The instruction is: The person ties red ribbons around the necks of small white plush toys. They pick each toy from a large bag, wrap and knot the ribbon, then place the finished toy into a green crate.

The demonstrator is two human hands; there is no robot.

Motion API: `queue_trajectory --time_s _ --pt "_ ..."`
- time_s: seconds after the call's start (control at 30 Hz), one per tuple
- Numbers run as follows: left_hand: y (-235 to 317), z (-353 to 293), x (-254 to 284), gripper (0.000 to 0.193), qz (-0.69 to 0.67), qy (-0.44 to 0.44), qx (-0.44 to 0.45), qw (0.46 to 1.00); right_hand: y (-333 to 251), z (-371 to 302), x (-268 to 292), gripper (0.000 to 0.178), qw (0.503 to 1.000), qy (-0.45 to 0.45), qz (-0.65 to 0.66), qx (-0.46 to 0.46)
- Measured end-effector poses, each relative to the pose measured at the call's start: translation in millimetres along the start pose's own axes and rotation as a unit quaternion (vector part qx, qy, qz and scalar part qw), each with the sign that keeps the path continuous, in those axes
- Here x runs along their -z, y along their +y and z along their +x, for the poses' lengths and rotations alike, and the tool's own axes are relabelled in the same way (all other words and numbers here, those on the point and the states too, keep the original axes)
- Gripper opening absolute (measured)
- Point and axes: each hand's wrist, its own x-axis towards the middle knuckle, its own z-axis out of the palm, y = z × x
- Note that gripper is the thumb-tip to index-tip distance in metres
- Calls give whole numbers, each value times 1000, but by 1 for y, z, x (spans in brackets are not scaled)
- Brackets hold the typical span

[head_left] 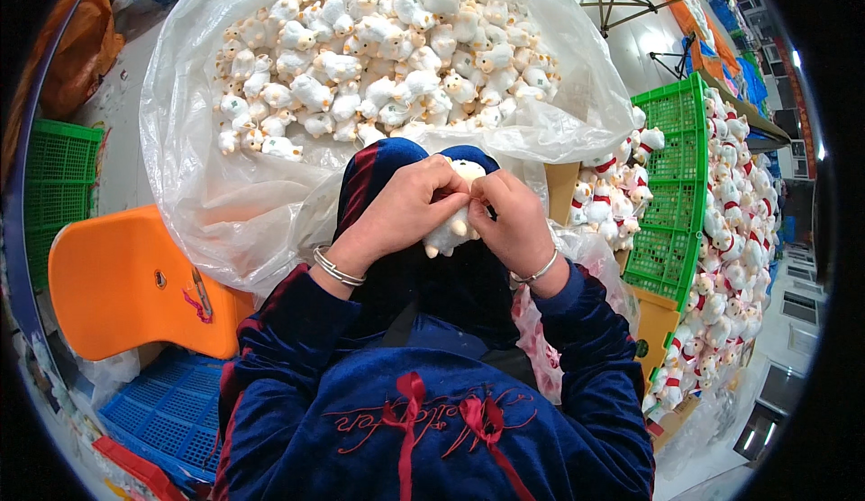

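Note:
A small white plush toy [441,237] with pale orange feet lies over my lap, its head pointing away from me. My left hand [410,202] is closed at the toy's neck, thumb and fingers pinched together. From the other side my right hand [515,219] pinches at the same spot, its fingertips meeting those of the left. Whatever thin piece is between the fingertips is too small to make out; a faint reddish line shows there. Two red ribbons [412,420] hang on the front of my dark blue jacket.
Ahead, a big clear plastic bag [203,109] lies spread under a heap of white plush toys [360,59]. At right, a green crate [667,204] stands beside toys with red neck ribbons [721,249]. On the left, an orange chair [117,285] carries small snips [200,292] and red scraps.

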Motion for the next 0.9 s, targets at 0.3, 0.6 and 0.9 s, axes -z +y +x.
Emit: queue_trajectory --time_s 0.3,0.6,0.9 --pt "2 -8 -3 8 2 35 -21 999 16 -18 -27 20 986 132 86 53" --pt "3 -8 -3 8 19 33 -43 998 29 -25 -33 24 976 151 132 86" --pt "5 -4 3 8 17 -8 -24 1000 31 -26 -27 24 979 130 126 91"
